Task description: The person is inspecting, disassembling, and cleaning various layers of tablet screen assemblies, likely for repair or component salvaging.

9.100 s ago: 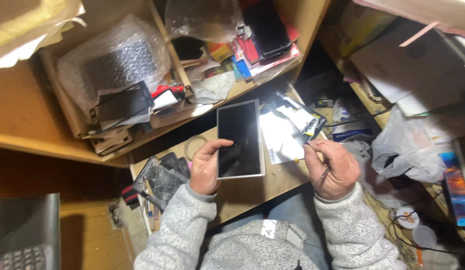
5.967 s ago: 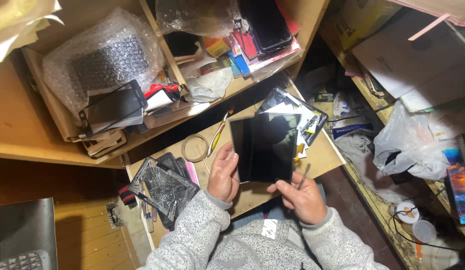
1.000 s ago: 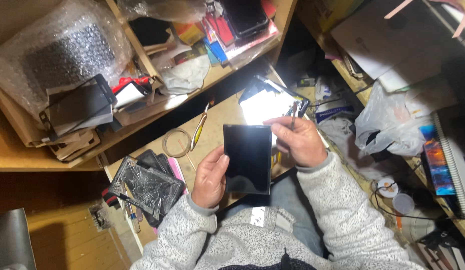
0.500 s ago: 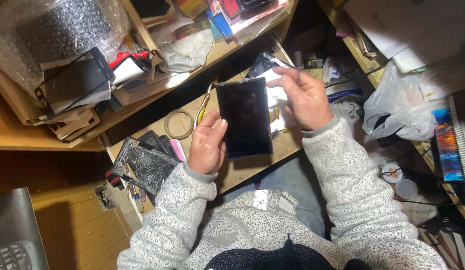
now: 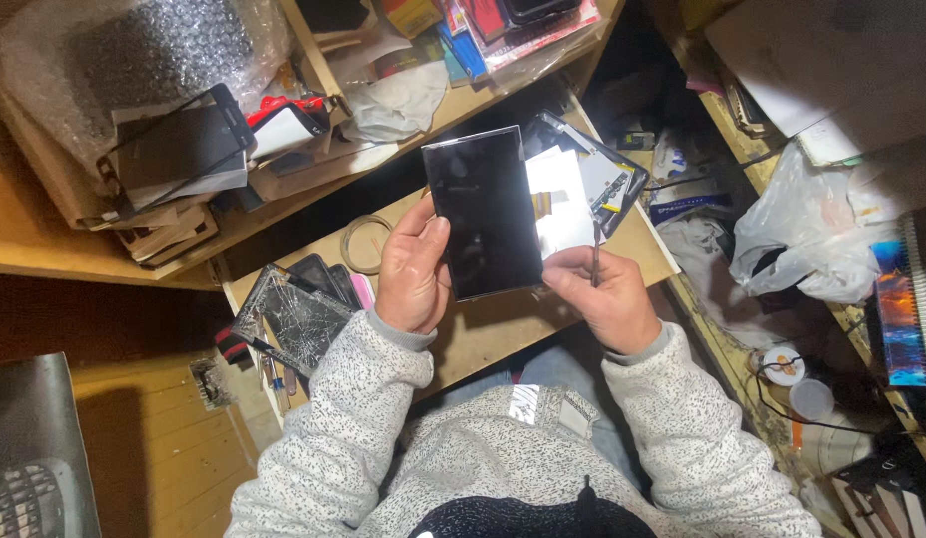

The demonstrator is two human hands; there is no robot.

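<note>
Head view, risk of a slip: the left hand holds the dark glass panel by its left long edge only, thumb along the side and fingers behind; held that thinly, the panel could tip out and drop onto the wooden worktop below it.
Head view, risk from the tool: the right hand pinches a thin dark tool upright, its lower end in the fingers and its tip just beside the panel's right edge; a careless push there could, I judge, scratch or chip the glass.
Head view, risk from clutter: a cracked screen lies at centre left of the frame and an opened device frame sits just behind the panel at upper centre; either could be knocked if the panel swings.
Panel, place: centre of the frame, raised above the worktop, tilted slightly with its top leaning left.
Panel, look: flat, rectangular, glossy black, with a pale thin rim along the top and bottom edges; no crack shows, though the light is dim and fine damage may be hidden.
Left hand, grip: closed on the panel's edge.
Right hand, grip: narrow pinch on the tool, also touching the panel's lower right corner.
</note>
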